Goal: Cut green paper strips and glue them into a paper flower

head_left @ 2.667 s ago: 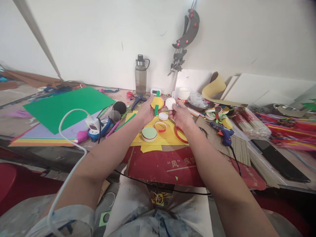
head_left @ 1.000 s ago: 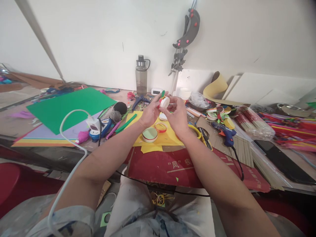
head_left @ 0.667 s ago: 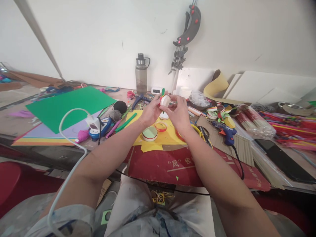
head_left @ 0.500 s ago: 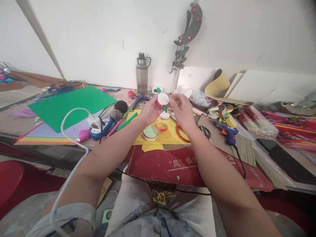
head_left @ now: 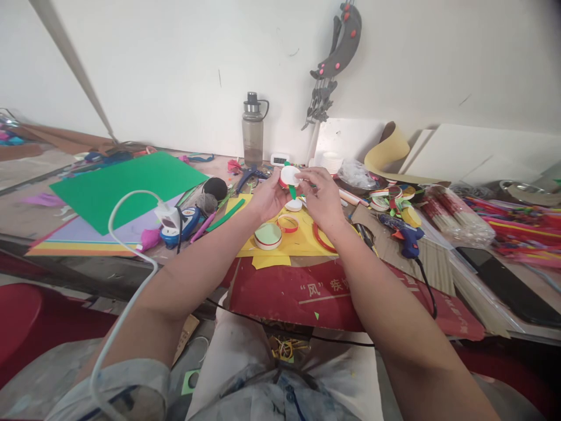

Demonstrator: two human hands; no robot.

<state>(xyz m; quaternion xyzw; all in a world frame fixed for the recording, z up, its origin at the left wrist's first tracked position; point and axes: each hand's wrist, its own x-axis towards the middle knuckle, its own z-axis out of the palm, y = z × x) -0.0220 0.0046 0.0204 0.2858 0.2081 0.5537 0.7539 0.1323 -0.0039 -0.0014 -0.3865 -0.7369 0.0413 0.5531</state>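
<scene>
Above the yellow sheet, my left hand (head_left: 272, 196) is closed around the side of a small round white paper piece (head_left: 289, 176) with a red band. Green strips stick out from the piece at its top and bottom. My right hand (head_left: 322, 194) has its fingertips on the piece's white face at the right edge, fingers bent and closed. Below them on the yellow sheet (head_left: 236, 240) lie a white disc (head_left: 293, 205), a red-and-yellow paper ring (head_left: 288, 223) and a round box with a pale green top (head_left: 267, 235).
A blue glue gun (head_left: 407, 238) with its cord lies at right on corrugated cardboard, beside a black phone (head_left: 508, 283). At left are a green sheet (head_left: 127, 190) and a power adapter (head_left: 169, 216) with a white cable. A water bottle (head_left: 253, 131) stands behind.
My right fingers have moved left onto the round piece's face. Its opening looked hollow before; now a flat white face shows. My left hand keeps its hold.
</scene>
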